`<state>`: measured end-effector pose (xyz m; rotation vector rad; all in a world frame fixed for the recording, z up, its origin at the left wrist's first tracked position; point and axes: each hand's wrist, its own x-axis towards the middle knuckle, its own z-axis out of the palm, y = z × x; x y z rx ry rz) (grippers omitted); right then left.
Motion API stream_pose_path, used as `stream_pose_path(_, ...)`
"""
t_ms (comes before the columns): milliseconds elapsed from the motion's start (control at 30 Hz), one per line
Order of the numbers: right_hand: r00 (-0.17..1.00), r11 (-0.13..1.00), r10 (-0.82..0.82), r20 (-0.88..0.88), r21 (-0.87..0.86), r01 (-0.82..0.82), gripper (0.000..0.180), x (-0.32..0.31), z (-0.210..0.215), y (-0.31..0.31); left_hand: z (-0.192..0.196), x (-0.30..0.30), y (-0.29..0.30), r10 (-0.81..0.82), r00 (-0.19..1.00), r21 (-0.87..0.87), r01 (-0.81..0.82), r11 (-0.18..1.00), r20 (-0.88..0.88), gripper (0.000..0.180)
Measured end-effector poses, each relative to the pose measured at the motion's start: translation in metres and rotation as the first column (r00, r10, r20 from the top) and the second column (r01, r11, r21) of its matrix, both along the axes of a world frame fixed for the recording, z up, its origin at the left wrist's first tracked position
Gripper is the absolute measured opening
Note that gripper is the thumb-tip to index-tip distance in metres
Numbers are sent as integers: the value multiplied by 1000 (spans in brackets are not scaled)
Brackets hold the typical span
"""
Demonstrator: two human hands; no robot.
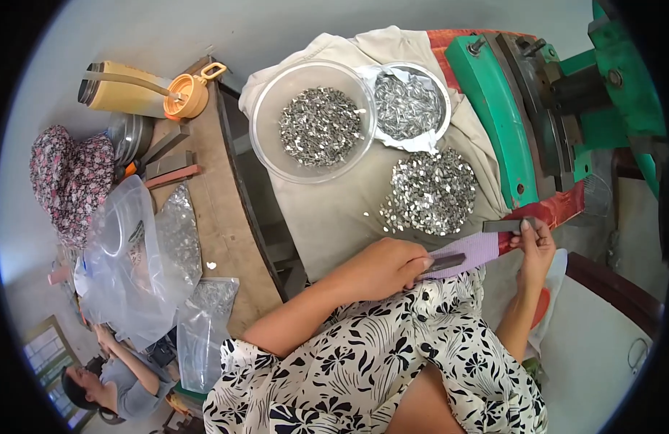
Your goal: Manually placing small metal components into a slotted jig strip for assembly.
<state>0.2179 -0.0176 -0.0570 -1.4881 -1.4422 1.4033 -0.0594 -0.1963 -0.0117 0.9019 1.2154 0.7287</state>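
My left hand [396, 269] is closed on the end of a dark flat metal bar [448, 261], which lies over a purple cloth [475, 249] in front of me. Farther right, my right hand [535, 246] pinches another dark flat bar [501, 226] between thumb and fingers. Just beyond the cloth is a loose pile of small shiny metal pieces [435, 192]. Behind it stands a wide clear plastic bowl [265, 148], partly filled with similar bits. Beside that, a smaller bowl [444, 108] lined with white plastic holds silvery pieces.
A green machine [486, 123] with dark metal plates stands at the right. A beige cloth [298, 210] covers the work surface. On a brown table [222, 217] at left are a yellow bottle [128, 90], a floral hat [66, 177] and plastic bags [208, 333]. Another person [124, 383] sits at lower left.
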Motion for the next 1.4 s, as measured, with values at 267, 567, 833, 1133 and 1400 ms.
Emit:
stream_pose_path(267,934,948,23,356,288,-133,34,-29,5,-13,5,7,-30,163,898,128,-121,984,-408,28)
stream_pose_path(567,726,406,456,515,605,-685,37,-104,40,-51,-2,8,-38,242,745,327,-34,945,-622,31)
stream_pose_path(833,490,186,501,713,464,-866,38,-136,30,-60,-27,6,-35,420,485,513,72,855,-767,39)
stream_pose_path(1133,650,333,426,629,559,-759,23,-126,39,-42,-23,-10,-27,700,449,652,-287,702,-556,23)
stream_pose_path(1400,599,297,525,605,529,-795,20,-131,38,-48,-27,-24,-33,668,508,601,-320,733,-544,16)
